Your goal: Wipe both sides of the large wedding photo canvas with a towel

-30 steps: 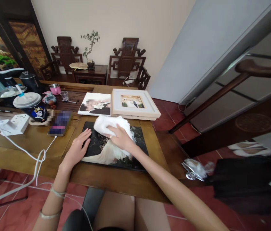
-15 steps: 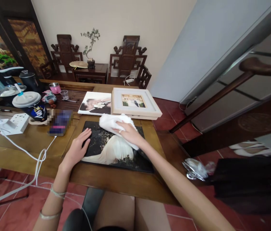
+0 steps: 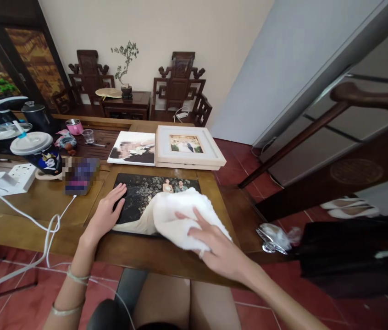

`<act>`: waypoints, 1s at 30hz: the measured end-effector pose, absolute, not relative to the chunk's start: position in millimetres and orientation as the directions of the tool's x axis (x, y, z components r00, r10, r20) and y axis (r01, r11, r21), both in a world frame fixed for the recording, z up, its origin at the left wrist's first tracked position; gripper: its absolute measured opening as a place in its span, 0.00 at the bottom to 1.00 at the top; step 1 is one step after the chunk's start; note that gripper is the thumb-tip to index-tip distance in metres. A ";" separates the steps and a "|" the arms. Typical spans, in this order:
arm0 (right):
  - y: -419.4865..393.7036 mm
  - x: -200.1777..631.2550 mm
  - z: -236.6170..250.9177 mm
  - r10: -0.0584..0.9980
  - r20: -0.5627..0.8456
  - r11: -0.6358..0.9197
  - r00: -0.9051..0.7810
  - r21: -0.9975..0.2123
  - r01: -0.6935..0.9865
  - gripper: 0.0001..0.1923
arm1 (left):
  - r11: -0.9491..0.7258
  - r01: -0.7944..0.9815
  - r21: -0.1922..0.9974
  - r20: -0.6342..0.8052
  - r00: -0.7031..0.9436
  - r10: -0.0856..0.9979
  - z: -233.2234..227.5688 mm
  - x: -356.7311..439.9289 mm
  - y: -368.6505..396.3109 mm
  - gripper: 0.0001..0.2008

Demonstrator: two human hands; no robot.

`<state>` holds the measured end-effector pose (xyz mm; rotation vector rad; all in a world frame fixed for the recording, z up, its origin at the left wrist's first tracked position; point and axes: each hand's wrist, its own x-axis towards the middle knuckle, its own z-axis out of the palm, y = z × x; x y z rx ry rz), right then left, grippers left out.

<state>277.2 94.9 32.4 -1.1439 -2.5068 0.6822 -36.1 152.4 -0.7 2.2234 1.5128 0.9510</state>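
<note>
A dark photo panel (image 3: 139,195) with a couple in wedding dress lies flat near the front edge of the wooden table. My left hand (image 3: 108,207) rests on its left edge, fingers stretched out. A white cloth (image 3: 176,213) covers the panel's lower right part. My right hand (image 3: 214,243) grips the cloth, a ring on one finger, and presses it over the panel's right front corner. Just behind the panel are a white photo album (image 3: 132,137) and a cream picture frame (image 3: 211,145) with a small photo in it.
To the left stand a lidded cup (image 3: 44,153), a phone (image 3: 82,176) on a charging cable and a white power strip (image 3: 20,176). A tea tray (image 3: 111,133) with small cups lies behind them. A dark wooden chair (image 3: 293,188) is on the right.
My right hand has drawn the cloth from the panel's back edge toward me and to the right, uncovering the couple. My left hand stays on the panel's left edge.
</note>
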 end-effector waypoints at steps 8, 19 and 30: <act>126.8 289.0 25.2 0.816 0.067 0.508 -0.574 -0.557 0.657 0.15 | -0.405 0.717 0.567 0.350 0.235 0.907 1.5 -36.6 152.6 0.21; 197.8 286.2 10.1 0.925 0.200 0.376 -0.322 -0.602 0.705 0.18 | -0.398 0.716 0.573 0.345 0.230 0.910 0.6 -38.6 152.2 0.21; 57.5 287.0 40.2 0.712 0.080 0.611 -0.698 -0.562 0.558 0.20 | -0.402 0.732 0.550 0.344 0.241 0.908 0.7 -37.4 152.7 0.22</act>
